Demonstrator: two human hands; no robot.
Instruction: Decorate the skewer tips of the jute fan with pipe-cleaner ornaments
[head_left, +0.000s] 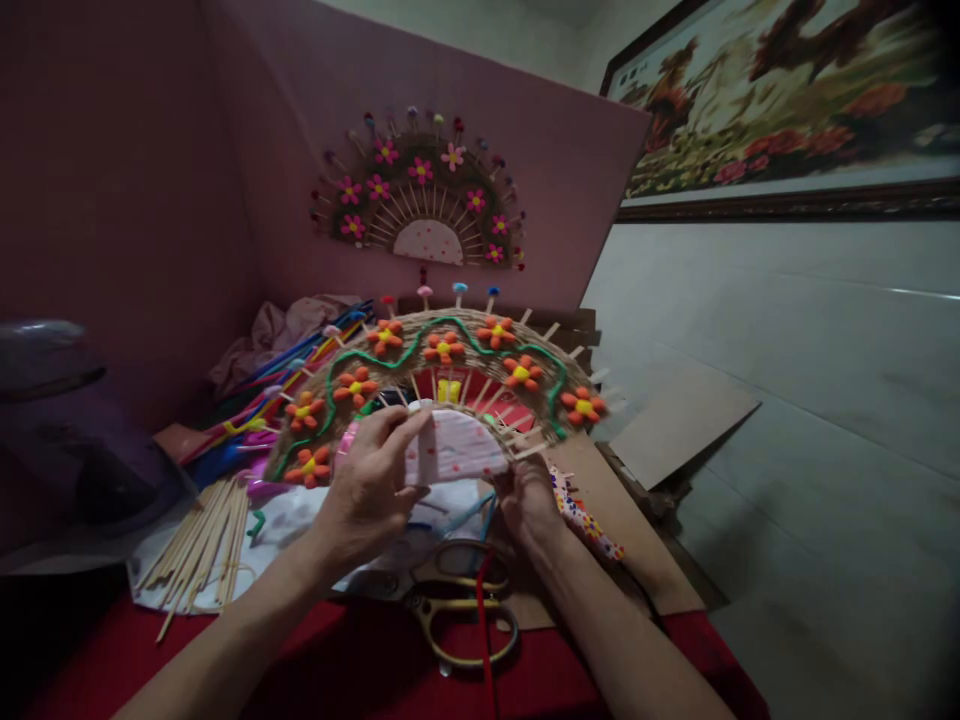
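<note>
A handmade fan (411, 330) stands upright in front of me, a half-circle of twine woven over thin sticks. Orange clay flowers with yellow centres and a wavy green strip decorate it. Several stick tips on the left and top carry coloured caps; those on the right are bare. My left hand (371, 480) grips the pale, spotted half-round base (454, 450) of the fan, thumb and fingers closed on its left part. At the base's lower right corner, my right hand (529, 495) is closed on the edge, its fingertips partly hidden behind the fan.
Large scissors (465, 610) with a red cord across them lie on the red cloth (360, 670). Wooden sticks (199, 545) are piled at left, near bundled coloured strips (277, 390). Cardboard (630, 560) lies at right. A similar fan with pink flowers (420, 190) hangs on the pink board behind.
</note>
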